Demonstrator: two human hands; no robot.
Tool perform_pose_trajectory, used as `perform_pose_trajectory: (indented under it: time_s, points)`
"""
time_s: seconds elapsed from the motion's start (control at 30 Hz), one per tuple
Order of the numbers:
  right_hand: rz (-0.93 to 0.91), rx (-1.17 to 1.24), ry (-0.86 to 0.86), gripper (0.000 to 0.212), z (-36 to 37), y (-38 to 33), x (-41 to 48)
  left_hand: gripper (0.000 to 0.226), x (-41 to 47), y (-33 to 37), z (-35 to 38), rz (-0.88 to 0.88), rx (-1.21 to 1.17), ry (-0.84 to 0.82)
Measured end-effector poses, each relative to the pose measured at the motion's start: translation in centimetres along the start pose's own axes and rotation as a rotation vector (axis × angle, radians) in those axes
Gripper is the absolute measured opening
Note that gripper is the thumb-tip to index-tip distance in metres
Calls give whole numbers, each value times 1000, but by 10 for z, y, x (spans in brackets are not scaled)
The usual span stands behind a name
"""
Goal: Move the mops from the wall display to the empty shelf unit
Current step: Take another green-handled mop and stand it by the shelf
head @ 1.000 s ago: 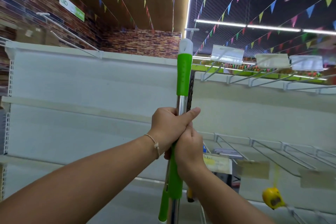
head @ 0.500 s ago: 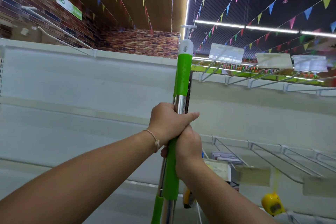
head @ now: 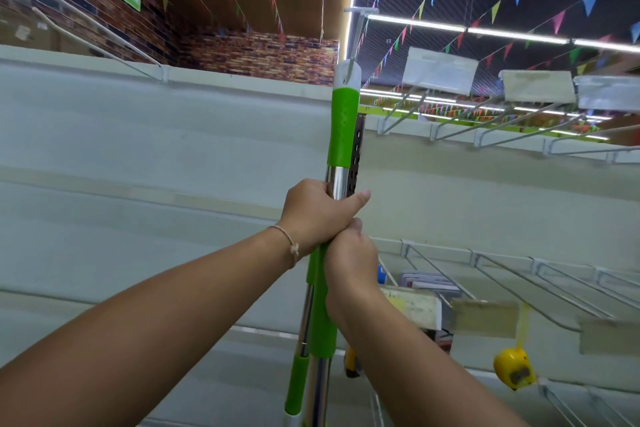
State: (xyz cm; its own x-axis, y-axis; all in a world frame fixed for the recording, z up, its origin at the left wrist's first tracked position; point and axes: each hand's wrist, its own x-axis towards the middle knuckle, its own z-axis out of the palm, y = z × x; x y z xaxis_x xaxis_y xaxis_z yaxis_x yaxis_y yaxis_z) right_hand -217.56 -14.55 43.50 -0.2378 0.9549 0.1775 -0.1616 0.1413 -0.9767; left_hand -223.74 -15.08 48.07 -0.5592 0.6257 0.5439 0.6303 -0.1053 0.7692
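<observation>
I hold a mop [head: 343, 128] upright by its handle, which is green plastic and shiny metal with a white cap at the top. The cap reaches a metal hook [head: 356, 28] at the top of the white shelf unit [head: 173, 135]. My left hand [head: 317, 211] grips the metal part of the shaft. My right hand [head: 349, 260] grips the green sleeve just below it, touching the left hand. The mop head is out of view below.
Wire display hooks [head: 519, 270] with blank price tags stick out from the panel on the right. A yellow tape measure [head: 514, 369] hangs from one. More hooks [head: 485, 125] run along the top right. Bunting hangs from the ceiling.
Both hands have lifted the mop slightly, and its white cap now reaches the hook at the top of the shelf unit. My grip is unchanged.
</observation>
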Motion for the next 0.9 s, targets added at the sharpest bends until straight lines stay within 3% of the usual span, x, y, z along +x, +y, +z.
perform_pose_trajectory:
  time_s: [0.23,0.33,0.4,0.5,0.9]
  points:
    - [-408,-158,53,30,-1,25,-14,42,5,-1,4,-10,-27,-53]
    - [-560,-321,93,46,4,34,-17,49,8,0,4,18,93,-26]
    - [-592,-396,113,62,8,37,-20,51,11,-1,4,28,167,-14]
    - [-587,-459,125,70,11,39,-17,55,14,-2,5,40,242,-2]
    - [-609,-552,179,64,18,44,9,58,35,-8,14,23,293,-10]
